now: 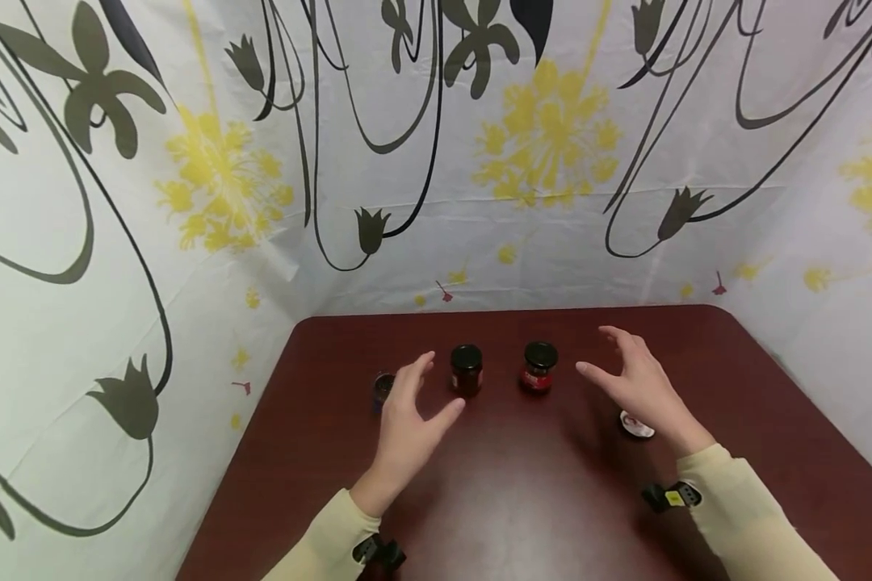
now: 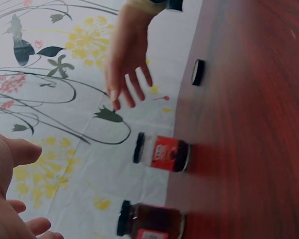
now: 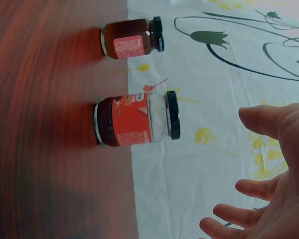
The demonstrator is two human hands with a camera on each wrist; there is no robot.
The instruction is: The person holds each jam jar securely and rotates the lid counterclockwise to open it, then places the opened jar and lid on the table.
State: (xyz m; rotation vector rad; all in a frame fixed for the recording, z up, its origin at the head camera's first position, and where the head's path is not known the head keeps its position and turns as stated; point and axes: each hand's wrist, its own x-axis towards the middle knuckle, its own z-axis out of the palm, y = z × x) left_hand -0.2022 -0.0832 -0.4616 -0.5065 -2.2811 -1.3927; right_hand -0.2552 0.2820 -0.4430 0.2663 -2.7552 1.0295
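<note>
A sheet (image 1: pixel 436 177) printed with flowers and vines hangs behind a dark red-brown table (image 1: pixel 509 500), over which two bare hands extend from pale sleeves (image 1: pixel 748 516). The left hand (image 1: pixel 409 424) and the right hand (image 1: pixel 643 383) are spread, thumbs well apart from the fingers, holding nothing, on either side of two upright, lidded jars near the table's far edge. The dark amber jar (image 1: pixel 467 373) stands nearer the left hand; the red-labelled jar (image 1: pixel 536 378) stands apart from it, toward the right hand. Both look like stiff, smooth glass, probably fairly heavy for their size, slippery if damp, breakable if dropped and best held round the body. Toward the table's left edge, a small glass vessel (image 1: pixel 383 389) is partly hidden by the left hand, its contents unclear. Toward the right edge lies a flat, dark-rimmed disc (image 1: pixel 637 425), probably a loose lid, light and best pinched by its rim
</note>
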